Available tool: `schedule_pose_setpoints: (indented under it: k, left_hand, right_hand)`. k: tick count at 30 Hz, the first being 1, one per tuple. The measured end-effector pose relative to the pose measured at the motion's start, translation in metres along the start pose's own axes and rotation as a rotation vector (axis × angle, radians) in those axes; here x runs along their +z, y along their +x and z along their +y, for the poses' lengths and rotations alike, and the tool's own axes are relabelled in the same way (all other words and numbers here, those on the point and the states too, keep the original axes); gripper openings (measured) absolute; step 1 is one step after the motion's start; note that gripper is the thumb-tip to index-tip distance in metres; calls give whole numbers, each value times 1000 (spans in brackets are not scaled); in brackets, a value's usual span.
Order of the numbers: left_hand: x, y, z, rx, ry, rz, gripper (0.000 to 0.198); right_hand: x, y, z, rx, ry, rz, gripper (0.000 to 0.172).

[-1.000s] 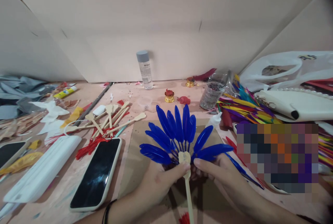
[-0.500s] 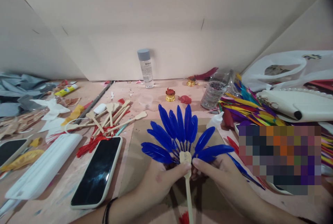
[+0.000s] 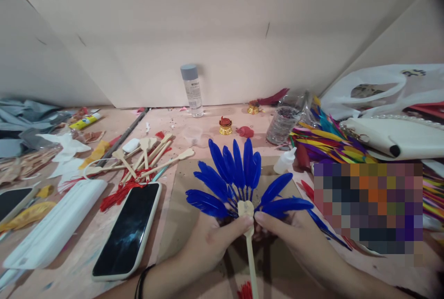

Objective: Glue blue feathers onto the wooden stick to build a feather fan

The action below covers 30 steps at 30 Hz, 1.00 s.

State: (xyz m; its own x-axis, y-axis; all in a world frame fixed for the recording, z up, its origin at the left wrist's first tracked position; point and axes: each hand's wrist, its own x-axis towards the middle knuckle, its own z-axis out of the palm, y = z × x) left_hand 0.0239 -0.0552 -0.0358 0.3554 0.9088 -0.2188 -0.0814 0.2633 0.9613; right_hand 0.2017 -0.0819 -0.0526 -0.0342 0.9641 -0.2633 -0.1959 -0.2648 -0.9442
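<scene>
A fan of blue feathers (image 3: pixel 239 165) spreads from the wide head of a pale wooden fan handle (image 3: pixel 250 257), which stands out toward me with a red tassel (image 3: pixel 245 289) at its lower end. My left hand (image 3: pixel 222 234) is closed on the handle just below its head, thumb on the wood. Close on the other side, my right hand (image 3: pixel 287 229) pinches at the base of the right-hand feathers, its thumb tip beside the head. The fingers behind the fan are mostly hidden. Under both hands lies a brown board (image 3: pixel 183 197).
On the left are a phone (image 3: pixel 128 229), a white face mask pack (image 3: pixel 58 225) and several wooden handles (image 3: pixel 147 148) with red tassels. A clear bottle (image 3: pixel 192 90) stands at the back. Right are a glue bottle (image 3: pixel 285 162), a plastic cup (image 3: pixel 282 125) and colourful feathers (image 3: pixel 333 146).
The whole view has shifted slightly. One right-hand blue feather has tilted a little, and the gap between the upright feathers and the right pair looks wider. Both hands keep their hold.
</scene>
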Motion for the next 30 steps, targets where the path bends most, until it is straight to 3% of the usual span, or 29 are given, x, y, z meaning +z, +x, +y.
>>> schedule_pose_setpoints:
  k: [9, 30]
  left_hand:
    - [-1, 1, -4, 31, 1, 6, 26]
    - [-1, 0, -1, 36, 19, 9, 24]
  right_hand:
    - [-1, -2, -1, 54, 59, -27, 40]
    - [-3, -1, -4, -30, -5, -27, 30]
